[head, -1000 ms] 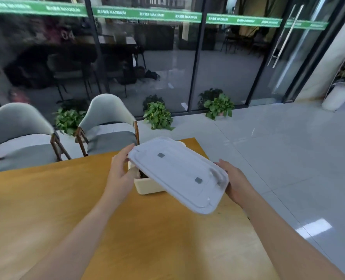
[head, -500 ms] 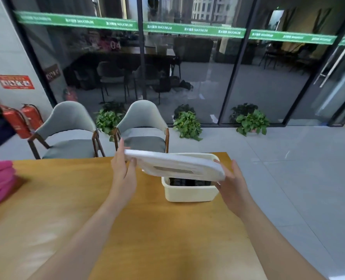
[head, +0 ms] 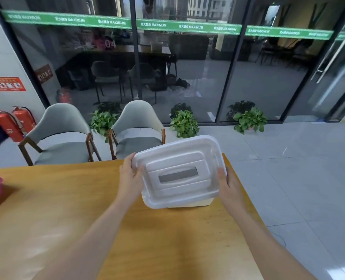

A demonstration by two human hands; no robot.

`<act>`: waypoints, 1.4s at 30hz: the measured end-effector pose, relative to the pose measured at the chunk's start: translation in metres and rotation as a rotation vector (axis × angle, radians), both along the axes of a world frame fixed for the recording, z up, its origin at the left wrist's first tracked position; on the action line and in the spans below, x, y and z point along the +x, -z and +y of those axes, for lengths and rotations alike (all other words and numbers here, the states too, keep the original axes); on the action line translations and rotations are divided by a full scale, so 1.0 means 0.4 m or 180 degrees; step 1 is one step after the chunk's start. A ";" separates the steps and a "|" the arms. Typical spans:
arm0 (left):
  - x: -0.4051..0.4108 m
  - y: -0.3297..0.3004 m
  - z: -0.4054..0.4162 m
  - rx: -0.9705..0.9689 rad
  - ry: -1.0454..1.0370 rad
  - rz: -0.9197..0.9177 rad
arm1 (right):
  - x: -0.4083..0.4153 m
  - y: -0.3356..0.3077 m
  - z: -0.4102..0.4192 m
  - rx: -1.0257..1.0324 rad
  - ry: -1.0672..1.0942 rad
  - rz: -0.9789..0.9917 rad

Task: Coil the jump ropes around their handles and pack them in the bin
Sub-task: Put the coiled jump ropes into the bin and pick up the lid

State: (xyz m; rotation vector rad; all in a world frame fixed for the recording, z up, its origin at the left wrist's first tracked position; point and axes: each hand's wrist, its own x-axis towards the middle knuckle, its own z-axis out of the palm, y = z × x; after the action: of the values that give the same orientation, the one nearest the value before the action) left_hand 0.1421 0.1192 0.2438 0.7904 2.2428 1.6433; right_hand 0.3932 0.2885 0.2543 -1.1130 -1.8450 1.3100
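Both hands hold a white lid point(head: 178, 171) over the cream bin point(head: 189, 203) at the centre of the frame, on the far right part of the wooden table point(head: 66, 199); the left hand point(head: 129, 176) has its grip curled round the lid's left edge; the right hand point(head: 229, 183) clasps its right edge; the bin's contents are hidden; two grey chairs point(head: 98, 134) stand behind.

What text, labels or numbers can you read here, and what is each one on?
"MAXIMUM", repeated beside unreadable characters: green band across the glass wall.
"04": seen in the glass, faint.
Red sign on the wall: too small to read.
Lid, held in both hands: grey panel, no text.
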 end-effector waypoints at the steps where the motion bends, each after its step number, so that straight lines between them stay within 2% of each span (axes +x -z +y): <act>1: -0.004 0.005 0.015 -0.0044 0.0058 0.0035 | 0.007 0.008 0.018 0.0026 -0.0059 -0.0084; 7: -0.013 0.011 0.112 -0.0263 0.0350 0.0054 | 0.027 0.062 0.103 0.0054 0.0049 -0.0450; 13: -0.016 0.040 0.208 -0.0439 0.0511 0.0020 | 0.014 0.121 0.183 -0.0318 0.0058 -0.0193; 27: -0.083 0.185 0.356 -0.0928 0.0290 -0.0126 | -0.087 0.264 0.268 -0.0614 0.0411 -0.0646; 36: -0.106 0.225 0.369 -0.1094 0.0262 -0.0488 | -0.112 0.292 0.274 -0.0328 0.0368 -0.0975; 42: -0.103 0.231 0.372 -0.1121 0.0306 -0.0467 | -0.099 0.304 0.278 -0.0076 0.0359 -0.1121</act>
State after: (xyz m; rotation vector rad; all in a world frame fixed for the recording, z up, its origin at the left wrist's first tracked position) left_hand 0.1008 0.2682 0.1514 0.6517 2.2602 1.1748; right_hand 0.3536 0.3998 0.1328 -1.5158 -1.9809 1.1287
